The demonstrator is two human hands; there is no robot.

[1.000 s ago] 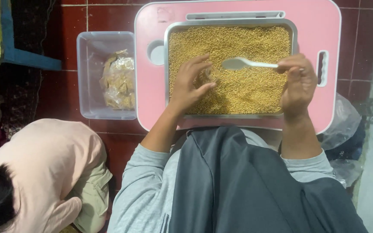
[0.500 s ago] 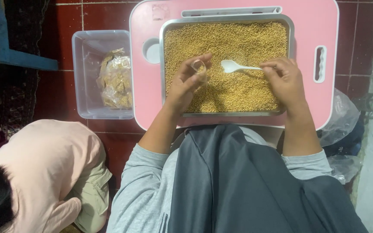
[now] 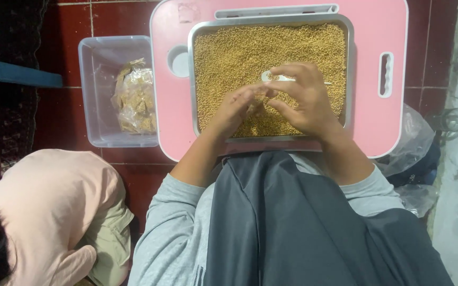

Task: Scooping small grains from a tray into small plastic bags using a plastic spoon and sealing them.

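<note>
A grey metal tray (image 3: pixel 193 79) full of yellow-brown grains (image 3: pixel 250 50) rests on a pink lap table (image 3: pixel 367 32). Both hands hover over the near half of the tray, close together. My right hand (image 3: pixel 306 100) holds a white plastic spoon (image 3: pixel 267 77) whose bowl sticks out past its fingers toward the left. My left hand (image 3: pixel 237 106) has its fingertips pinched together right beside the spoon, touching the right hand's fingers. What lies between the left fingertips is too small to see.
A clear plastic box (image 3: pixel 94 90) with a crumpled bag (image 3: pixel 133 98) of grains inside stands on the red tiled floor left of the pink table. Another person in pink (image 3: pixel 43 212) crouches at the lower left. Plastic bags (image 3: pixel 414 148) lie at the right by a pale wall.
Both hands drew toward each other over the tray's near middle. The right hand with the spoon moved left, and the left hand's fingers came up to meet it.
</note>
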